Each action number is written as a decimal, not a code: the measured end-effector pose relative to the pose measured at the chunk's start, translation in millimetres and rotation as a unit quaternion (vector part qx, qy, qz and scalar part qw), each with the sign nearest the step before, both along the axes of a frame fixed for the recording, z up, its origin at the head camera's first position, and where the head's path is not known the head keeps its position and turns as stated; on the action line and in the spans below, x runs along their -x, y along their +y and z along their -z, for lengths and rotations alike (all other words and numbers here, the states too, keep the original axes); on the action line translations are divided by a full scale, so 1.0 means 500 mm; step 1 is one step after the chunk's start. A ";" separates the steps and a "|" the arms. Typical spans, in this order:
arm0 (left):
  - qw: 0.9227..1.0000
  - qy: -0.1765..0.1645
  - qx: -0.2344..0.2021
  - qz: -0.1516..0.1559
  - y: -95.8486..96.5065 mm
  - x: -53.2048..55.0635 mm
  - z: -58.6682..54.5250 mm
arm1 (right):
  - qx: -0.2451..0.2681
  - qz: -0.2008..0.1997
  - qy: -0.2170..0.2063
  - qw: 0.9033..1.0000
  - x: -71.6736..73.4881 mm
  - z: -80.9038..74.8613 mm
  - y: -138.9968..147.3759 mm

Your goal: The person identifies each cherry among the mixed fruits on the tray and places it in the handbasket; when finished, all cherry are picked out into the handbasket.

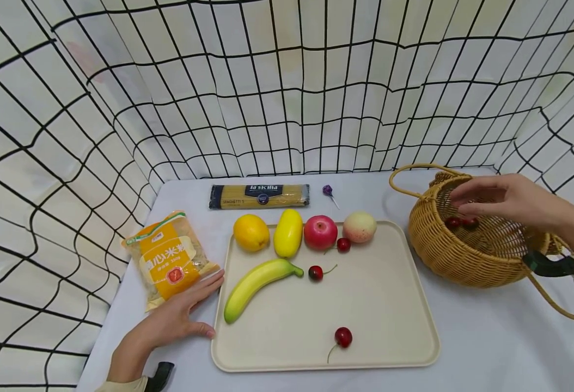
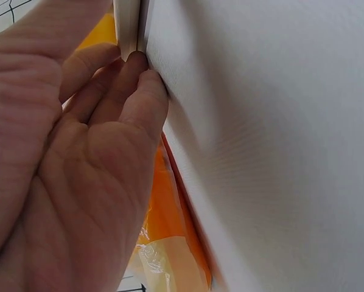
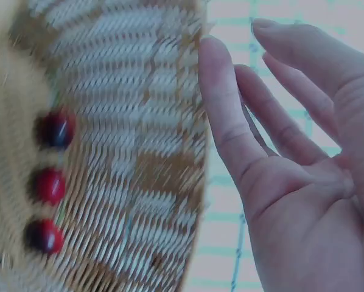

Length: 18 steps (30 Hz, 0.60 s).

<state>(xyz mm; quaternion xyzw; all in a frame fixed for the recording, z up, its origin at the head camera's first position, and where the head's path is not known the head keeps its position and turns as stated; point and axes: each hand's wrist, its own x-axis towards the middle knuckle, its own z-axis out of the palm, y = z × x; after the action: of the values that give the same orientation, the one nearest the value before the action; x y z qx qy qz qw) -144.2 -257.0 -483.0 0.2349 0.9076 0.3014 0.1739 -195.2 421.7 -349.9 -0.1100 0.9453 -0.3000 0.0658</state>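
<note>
My right hand [image 1: 507,200] hovers over the mouth of a wicker basket [image 1: 463,267], its fingers loosely bent around nothing. Inside the basket lie three cherries, one cherry [image 3: 49,186] between the two others in the right wrist view. My left hand [image 1: 174,316] rests at the left edge of a beige tray [image 1: 365,305], fingertips and thumb against its rim. On the tray are a banana [image 1: 257,286], a lemon [image 1: 251,233], a yellow oblong fruit [image 1: 288,234], a red apple [image 1: 320,232], a pale peach [image 1: 360,227] and three cherries, the nearest cherry [image 1: 343,337] at the front.
An orange and yellow food bag [image 1: 171,258] lies left of the tray, right beside my left hand. Behind the tray are a spaghetti pack [image 1: 260,197] and a purple lollipop [image 1: 328,190]. Basket handles [image 1: 404,188] stick out at both ends. Gridded cloth walls surround the table.
</note>
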 end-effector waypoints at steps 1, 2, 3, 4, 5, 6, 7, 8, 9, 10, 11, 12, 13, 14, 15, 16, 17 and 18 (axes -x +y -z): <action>1.000 0.000 -0.001 0.001 0.000 0.001 0.000 | 0.023 -0.007 0.005 1.000 -0.010 -0.004 -0.011; 1.000 -0.001 -0.002 0.001 0.001 0.001 -0.001 | 0.044 -0.017 0.008 0.999 -0.021 -0.009 -0.025; 1.000 -0.002 -0.004 0.001 0.001 0.002 -0.001 | 0.062 -0.035 0.014 0.997 -0.032 -0.015 -0.041; 1.000 -0.002 -0.008 0.001 0.000 0.002 0.000 | 0.079 -0.058 0.020 0.995 -0.042 -0.019 -0.057; 1.000 -0.002 -0.012 0.001 0.000 0.003 0.000 | 0.095 -0.088 0.027 0.991 -0.051 -0.023 -0.075; 1.000 -0.002 -0.014 0.000 0.000 0.003 0.000 | 0.111 -0.120 0.031 0.986 -0.060 -0.025 -0.094; 1.000 -0.001 -0.018 0.000 0.000 0.004 0.001 | 0.126 -0.152 0.029 0.980 -0.069 -0.024 -0.113; 1.000 -0.001 -0.020 0.000 0.000 0.004 0.002 | 0.134 -0.180 0.028 0.974 -0.078 -0.021 -0.132; 1.000 -0.001 -0.021 0.000 0.000 0.003 0.002 | 0.146 -0.205 0.024 0.968 -0.086 -0.015 -0.151; 1.000 0.000 -0.022 0.001 0.000 0.003 0.003 | 0.163 -0.224 0.010 0.961 -0.095 -0.007 -0.170; 1.000 0.000 -0.023 0.002 0.001 0.003 0.004 | 0.178 -0.240 -0.005 0.954 -0.103 0.004 -0.188; 1.000 0.000 -0.023 0.002 0.001 0.003 0.004 | 0.194 -0.250 -0.022 0.948 -0.112 0.017 -0.207; 1.000 0.000 -0.023 0.003 0.002 0.003 0.005 | 0.210 -0.257 -0.038 0.943 -0.120 0.032 -0.226; 1.000 0.001 -0.024 0.005 0.003 0.003 0.006 | 0.225 -0.265 -0.053 0.936 -0.128 0.048 -0.243; 1.000 0.001 -0.026 0.005 0.005 0.003 0.007 | 0.239 -0.268 -0.070 0.931 -0.136 0.065 -0.259; 1.000 0.003 -0.029 0.005 0.004 0.002 0.007 | 0.252 -0.272 -0.086 0.925 -0.143 0.081 -0.278; 0.999 0.003 -0.032 0.006 0.004 0.001 0.009 | 0.261 -0.275 -0.101 0.920 -0.150 0.098 -0.294; 0.999 0.004 -0.034 0.007 0.004 0.001 0.010 | 0.269 -0.273 -0.118 0.916 -0.157 0.114 -0.309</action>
<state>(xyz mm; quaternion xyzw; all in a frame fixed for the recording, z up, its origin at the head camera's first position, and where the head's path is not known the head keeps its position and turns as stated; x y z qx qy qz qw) -144.6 -254.9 -488.1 0.2482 0.8958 0.3300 0.1646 -116.7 267.2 -406.7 -0.3411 0.7471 -0.5245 0.2245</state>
